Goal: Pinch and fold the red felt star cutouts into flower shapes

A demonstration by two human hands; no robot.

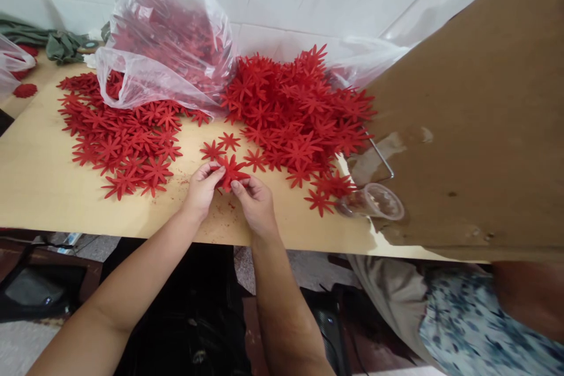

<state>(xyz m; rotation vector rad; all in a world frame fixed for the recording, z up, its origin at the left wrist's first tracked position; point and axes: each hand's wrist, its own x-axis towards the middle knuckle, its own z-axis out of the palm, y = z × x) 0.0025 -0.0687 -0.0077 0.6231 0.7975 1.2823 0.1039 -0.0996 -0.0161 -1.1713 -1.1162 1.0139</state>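
Note:
Between my two hands is a red flower-shaped piece (231,173) with pointed petals, held just above the table near its front edge. My left hand (203,189) pinches its left side between thumb and fingers. On the right side, my right hand (256,202) grips a petal the same way. A few loose red flowers (212,150) lie just beyond my fingers. A flat pile of red flowers (118,135) spreads to the left, and a taller heap (291,108) stands to the right.
Behind the piles, a clear plastic bag (170,41) holds more red pieces against the tiled wall. A transparent cup (381,201) lies on its side by a large brown board (476,129). Another person's patterned clothing (480,317) shows at the lower right.

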